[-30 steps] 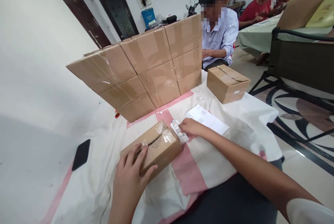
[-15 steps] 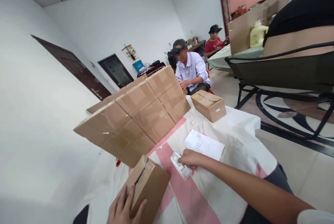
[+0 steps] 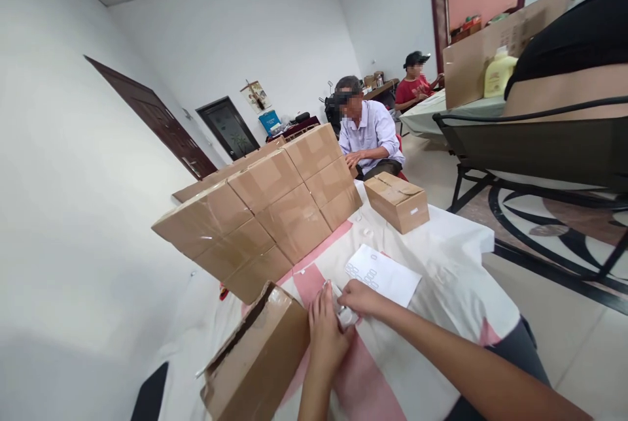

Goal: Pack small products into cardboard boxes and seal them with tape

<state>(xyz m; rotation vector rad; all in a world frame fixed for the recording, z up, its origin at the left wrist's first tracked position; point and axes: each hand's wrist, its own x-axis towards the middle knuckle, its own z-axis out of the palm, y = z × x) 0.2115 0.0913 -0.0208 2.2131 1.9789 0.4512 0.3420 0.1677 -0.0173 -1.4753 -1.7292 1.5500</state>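
Both our hands meet on the white device: left hand covers it, right hand pinches its end. Beside them an open box lies tipped, contents hidden.

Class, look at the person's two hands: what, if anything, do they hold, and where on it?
Both the left hand and right hand close on a small white device; the exact grip is hidden.

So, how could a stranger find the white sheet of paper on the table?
Start at the wall of stacked cardboard boxes on the cloth-covered table. In front of it, just beyond the right hand, lies the white sheet. It is the only flat paper, printed with small outlines.
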